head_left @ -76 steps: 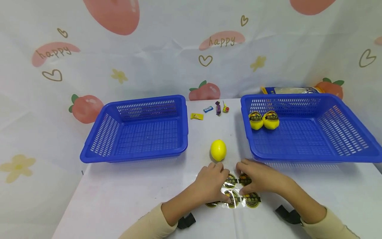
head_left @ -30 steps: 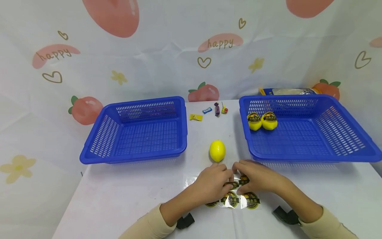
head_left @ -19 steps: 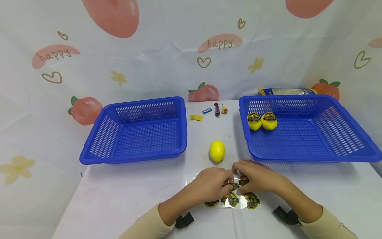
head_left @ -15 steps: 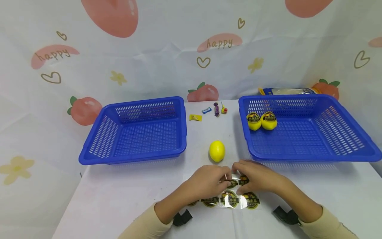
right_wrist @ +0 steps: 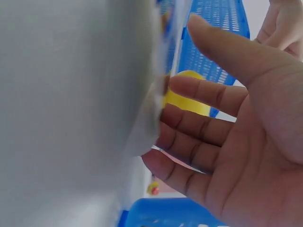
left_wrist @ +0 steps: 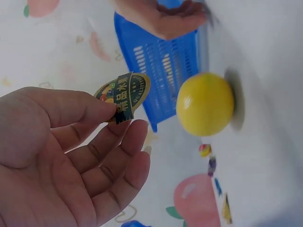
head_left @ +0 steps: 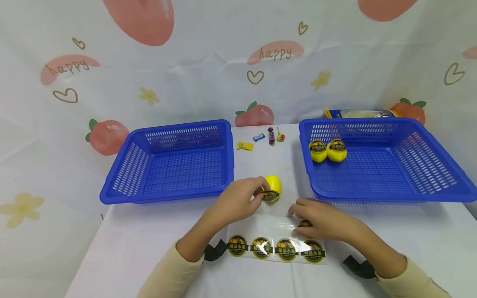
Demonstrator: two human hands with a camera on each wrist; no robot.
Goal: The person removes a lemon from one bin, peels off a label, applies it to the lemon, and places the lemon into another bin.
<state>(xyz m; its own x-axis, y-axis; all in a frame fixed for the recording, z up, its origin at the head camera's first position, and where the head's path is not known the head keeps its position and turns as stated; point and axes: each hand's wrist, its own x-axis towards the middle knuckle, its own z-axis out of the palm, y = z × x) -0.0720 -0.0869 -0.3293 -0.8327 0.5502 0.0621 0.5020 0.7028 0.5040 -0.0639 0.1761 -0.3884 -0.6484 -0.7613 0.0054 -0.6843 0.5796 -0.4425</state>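
Observation:
My left hand [head_left: 238, 199] pinches a round black-and-gold fruit sticker [left_wrist: 138, 91] between thumb and fingers. It is held just in front of a bare yellow lemon [head_left: 274, 182] and overlaps its lower part in the head view. In the left wrist view a gap shows between sticker and lemon [left_wrist: 204, 105]. My right hand [head_left: 326, 220] rests at the far right of a clear sticker sheet [head_left: 257, 225], fingertips on its edge and thumb apart. One sticker [head_left: 305, 223] shows between thumb and fingers there, and a row of several more runs along the near edge.
Two lemons [head_left: 337, 151] bearing such stickers sit in the right blue basket [head_left: 391, 198]. An empty blue basket [head_left: 167, 198] stands at left. Several wrapped candies [head_left: 245, 146] lie between the baskets. Behind the right one is a blue-and-yellow package [head_left: 363, 113].
My left hand has peeled a sticker from the sheet's far row and carried it up and left to the lemon. The right hand has stayed at the sheet.

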